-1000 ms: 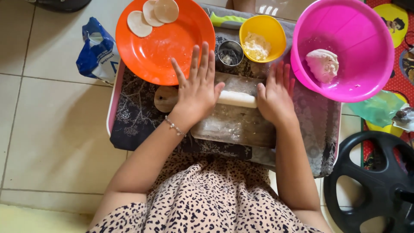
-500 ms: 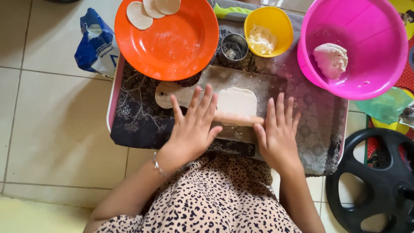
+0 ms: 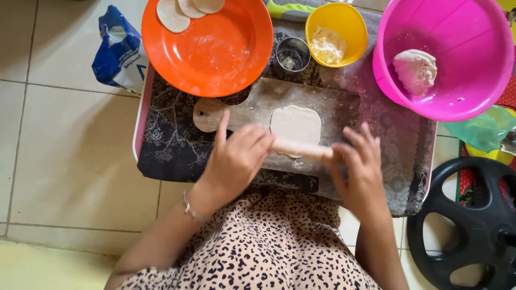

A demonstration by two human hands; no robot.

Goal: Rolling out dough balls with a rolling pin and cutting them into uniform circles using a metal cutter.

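Observation:
A flat round of pale dough (image 3: 295, 124) lies on a wooden board (image 3: 252, 102). A wooden rolling pin (image 3: 300, 149) rests across the near edge of the dough. My left hand (image 3: 236, 158) presses on the pin's left end with fingers spread. My right hand (image 3: 360, 172) presses on its right end, fingers also spread and a little blurred. The board sits on a dark patterned cloth (image 3: 172, 145) over a tray.
An orange plate (image 3: 215, 48) with rolled dough discs (image 3: 183, 9) stands behind the board. A small steel cup (image 3: 293, 53), a yellow bowl of flour (image 3: 336, 35), and a pink basin (image 3: 462, 91) holding a dough ball (image 3: 415, 71) are at back right. A blue bag (image 3: 119, 51) lies left; a black wheel-like object (image 3: 473, 225) lies right.
Both hands drew the rolling pin back toward me, from the far side of the board to the dough's near edge. The flattened dough round now shows beyond the pin.

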